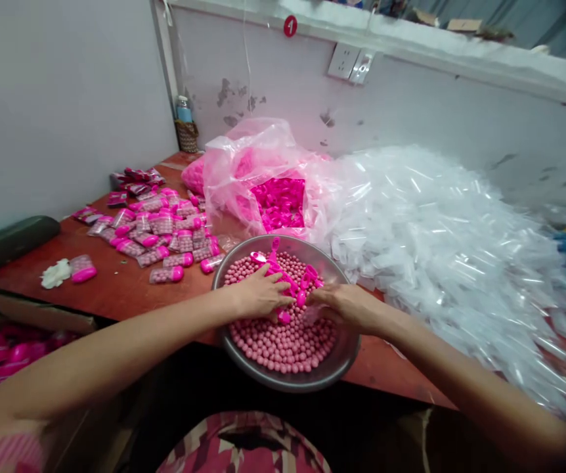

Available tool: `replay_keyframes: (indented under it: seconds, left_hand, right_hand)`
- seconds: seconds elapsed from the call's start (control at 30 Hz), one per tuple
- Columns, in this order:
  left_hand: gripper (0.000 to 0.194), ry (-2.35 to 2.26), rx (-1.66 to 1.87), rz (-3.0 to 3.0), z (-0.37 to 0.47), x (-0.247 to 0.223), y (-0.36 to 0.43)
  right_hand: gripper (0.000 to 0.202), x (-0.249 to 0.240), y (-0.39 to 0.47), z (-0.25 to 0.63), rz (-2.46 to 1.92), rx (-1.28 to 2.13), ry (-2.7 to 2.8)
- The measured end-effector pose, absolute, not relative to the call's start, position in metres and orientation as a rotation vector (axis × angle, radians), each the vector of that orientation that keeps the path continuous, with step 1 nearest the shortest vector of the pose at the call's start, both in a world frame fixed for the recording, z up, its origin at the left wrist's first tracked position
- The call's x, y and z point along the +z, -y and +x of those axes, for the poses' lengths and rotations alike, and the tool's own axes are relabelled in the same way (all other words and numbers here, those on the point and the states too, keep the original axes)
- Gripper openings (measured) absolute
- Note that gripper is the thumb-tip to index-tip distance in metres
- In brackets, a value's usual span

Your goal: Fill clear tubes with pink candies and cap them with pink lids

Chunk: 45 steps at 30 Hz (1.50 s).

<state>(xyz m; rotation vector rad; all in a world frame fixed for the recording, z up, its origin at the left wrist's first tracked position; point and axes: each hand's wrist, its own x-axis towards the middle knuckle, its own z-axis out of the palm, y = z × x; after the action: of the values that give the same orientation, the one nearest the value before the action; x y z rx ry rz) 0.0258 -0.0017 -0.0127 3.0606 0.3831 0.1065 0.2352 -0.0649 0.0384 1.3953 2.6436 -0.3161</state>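
A metal bowl (293,381) full of pink beads (283,351) sits at the table's front edge. Several bright pink plastic caps (276,266) lie on the beads. My left hand (261,297) is over the bowl, fingers spread and touching the caps. Across from it, my right hand (345,305) is curled round what looks like a clear plastic tube (314,315), blurred and partly hidden by the fingers. A pink cap (303,297) is close to the right fingertips; whether they touch it, I cannot tell.
Bead-filled tubes with pink caps (159,223) are piled on the red table (110,289) at left. Behind the bowl stands an open bag of pink caps (280,200). Clear empty tubes (425,230) heap up at right. A dark green object (14,243) lies at the left edge.
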Motion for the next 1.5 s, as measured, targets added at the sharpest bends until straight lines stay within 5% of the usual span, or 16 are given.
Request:
replay_keyframes:
  seconds: [0.17,0.53,0.6,0.77,0.87,0.93,1.07,1.2,1.33,1.5]
  left_hand:
    - [0.025,-0.419,0.164,3.061,0.035,-0.018,-0.031]
    - [0.043,-0.646,0.487,2.818,0.007,0.006,-0.022]
    - [0.040,-0.710,0.708,2.645,-0.006,0.015,-0.009]
    - [0.035,-0.836,0.778,2.141,-0.016,0.020,0.034]
    - [0.026,-0.743,0.765,1.876,-0.005,0.012,0.046]
    - [0.023,-0.706,0.795,1.708,0.002,0.005,0.048]
    - [0.027,-0.615,0.671,1.341,0.008,-0.004,0.045]
    - [0.027,-0.571,0.637,1.251,0.009,-0.007,0.044]
    - [0.021,-0.554,0.662,1.338,0.009,-0.008,0.045]
    - [0.022,-0.550,0.660,1.411,0.008,-0.004,0.047]
  right_hand:
    - [0.022,0.023,0.056,0.234,1.255,0.156,-2.498]
    - [0.012,-0.012,0.057,0.166,1.153,-0.384,-2.717]
    - [0.002,-0.007,0.056,0.177,1.393,-0.694,-2.736]
    - [0.017,0.007,0.064,0.190,1.743,-2.255,-2.311]
    - [0.024,0.010,0.072,0.185,1.770,-2.536,-2.167]
    - [0.024,0.013,0.076,0.186,1.826,-2.406,-2.267]
    - [0.035,0.025,0.077,0.202,1.952,-1.606,-2.740]
    - [0.034,0.038,0.076,0.215,1.674,-1.076,-3.068]
    - [0.019,0.044,0.075,0.212,1.522,-0.948,-3.081]
    - [0.010,0.042,0.077,0.205,1.590,-1.230,-2.901]
